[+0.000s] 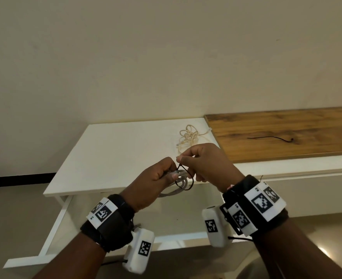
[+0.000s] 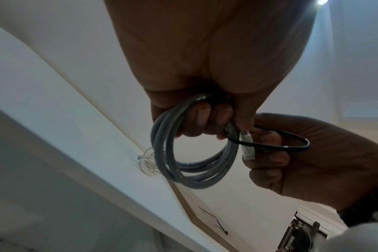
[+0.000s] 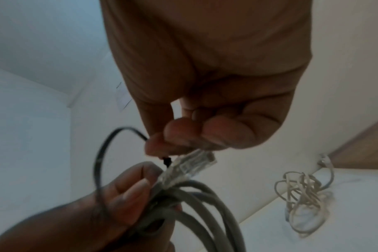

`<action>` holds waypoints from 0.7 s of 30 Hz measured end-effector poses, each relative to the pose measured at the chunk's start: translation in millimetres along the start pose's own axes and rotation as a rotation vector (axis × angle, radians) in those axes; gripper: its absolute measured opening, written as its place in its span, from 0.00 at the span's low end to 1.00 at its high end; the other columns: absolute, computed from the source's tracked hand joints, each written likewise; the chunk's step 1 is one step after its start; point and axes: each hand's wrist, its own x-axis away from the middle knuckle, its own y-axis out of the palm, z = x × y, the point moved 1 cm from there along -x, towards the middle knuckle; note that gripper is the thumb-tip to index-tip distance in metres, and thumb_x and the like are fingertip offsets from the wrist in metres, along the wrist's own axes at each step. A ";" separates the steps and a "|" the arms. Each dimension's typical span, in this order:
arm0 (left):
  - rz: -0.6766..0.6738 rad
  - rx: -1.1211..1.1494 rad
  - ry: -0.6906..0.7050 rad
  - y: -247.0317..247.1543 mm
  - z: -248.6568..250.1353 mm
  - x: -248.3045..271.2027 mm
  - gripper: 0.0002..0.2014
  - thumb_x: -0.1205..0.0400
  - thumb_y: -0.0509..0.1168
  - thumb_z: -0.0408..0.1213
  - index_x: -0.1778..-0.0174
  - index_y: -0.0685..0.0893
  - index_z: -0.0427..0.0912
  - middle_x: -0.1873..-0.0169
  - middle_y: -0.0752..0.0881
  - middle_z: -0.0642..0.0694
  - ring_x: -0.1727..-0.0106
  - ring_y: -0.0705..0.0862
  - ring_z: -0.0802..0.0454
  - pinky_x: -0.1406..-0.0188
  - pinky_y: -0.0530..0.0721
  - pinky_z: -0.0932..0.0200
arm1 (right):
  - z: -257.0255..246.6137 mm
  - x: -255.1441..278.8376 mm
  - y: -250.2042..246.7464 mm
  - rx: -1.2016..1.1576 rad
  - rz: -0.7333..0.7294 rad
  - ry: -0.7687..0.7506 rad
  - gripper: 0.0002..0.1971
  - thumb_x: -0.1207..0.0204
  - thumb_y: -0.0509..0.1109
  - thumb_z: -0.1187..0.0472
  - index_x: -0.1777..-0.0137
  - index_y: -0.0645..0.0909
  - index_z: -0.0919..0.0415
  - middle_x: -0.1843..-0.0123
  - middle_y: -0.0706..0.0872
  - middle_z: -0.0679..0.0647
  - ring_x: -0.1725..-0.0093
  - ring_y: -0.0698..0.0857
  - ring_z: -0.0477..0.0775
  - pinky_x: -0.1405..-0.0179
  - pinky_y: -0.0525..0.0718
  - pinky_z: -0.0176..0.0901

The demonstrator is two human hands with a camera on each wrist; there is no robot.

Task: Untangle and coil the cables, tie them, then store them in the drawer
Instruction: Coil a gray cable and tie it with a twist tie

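My left hand (image 1: 162, 174) grips a coiled grey cable (image 2: 179, 163) in the air over the front edge of the white table (image 1: 109, 150). The cable's clear plug (image 3: 190, 168) sticks out by the thumb. A thin black tie (image 2: 287, 145) loops around the coil. My right hand (image 1: 196, 158) pinches the ends of that black tie (image 3: 101, 153) between thumb and fingertips, close against the left hand. A tangled cream cable (image 1: 190, 135) lies on the table behind my hands, also in the right wrist view (image 3: 306, 196).
A wooden-topped cabinet (image 1: 286, 133) adjoins the table on the right, with a second black tie (image 1: 270, 137) lying on it. A pale wall rises behind. The floor shows below the table.
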 end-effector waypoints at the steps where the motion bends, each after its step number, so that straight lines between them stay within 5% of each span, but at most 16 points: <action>1: -0.014 0.004 -0.002 0.7 1.5 0.7 0.12 0.17 0.61 0.47 0.57 0.74 0.40 0.69 0.74 0.60 0.67 0.70 0.61 0.65 0.70 0.67 | 0.3 0.3 -1.8 -0.005 -0.043 0.014 0.09 0.22 0.75 0.55 0.57 0.88 0.61 0.76 0.86 0.52 0.82 0.77 0.45 0.81 0.74 0.34; 7: -0.109 0.124 -0.080 7.2 4.2 4.8 0.10 0.17 0.61 0.44 0.58 0.73 0.41 0.70 0.72 0.55 0.68 0.68 0.54 0.67 0.68 0.62 | 3.9 -0.2 -9.5 0.007 -0.133 0.006 0.07 0.23 0.75 0.58 0.58 0.86 0.62 0.72 0.87 0.50 0.78 0.78 0.44 0.76 0.74 0.36; 9: -0.138 0.270 -0.139 10.6 4.6 5.8 0.09 0.18 0.62 0.41 0.57 0.72 0.38 0.72 0.69 0.49 0.71 0.64 0.52 0.71 0.65 0.59 | 4.2 -1.6 -8.8 0.199 -0.094 -0.102 0.06 0.24 0.76 0.56 0.60 0.87 0.56 0.69 0.86 0.42 0.71 0.80 0.36 0.69 0.74 0.30; 12: -0.134 0.428 -0.212 14.5 6.6 4.8 0.11 0.18 0.61 0.39 0.52 0.72 0.33 0.73 0.67 0.46 0.75 0.62 0.55 0.75 0.61 0.61 | 2.9 -1.4 -2.5 0.358 -0.027 -0.227 0.05 0.24 0.75 0.55 0.61 0.85 0.51 0.65 0.86 0.43 0.64 0.82 0.39 0.64 0.75 0.33; 21: -0.060 0.414 -0.321 8.6 5.9 1.9 0.07 0.11 0.59 0.32 0.54 0.74 0.36 0.78 0.68 0.49 0.77 0.64 0.54 0.74 0.66 0.58 | 2.0 1.4 0.6 0.357 0.260 -0.508 0.06 0.23 0.74 0.60 0.60 0.82 0.50 0.68 0.86 0.43 0.69 0.81 0.41 0.70 0.78 0.41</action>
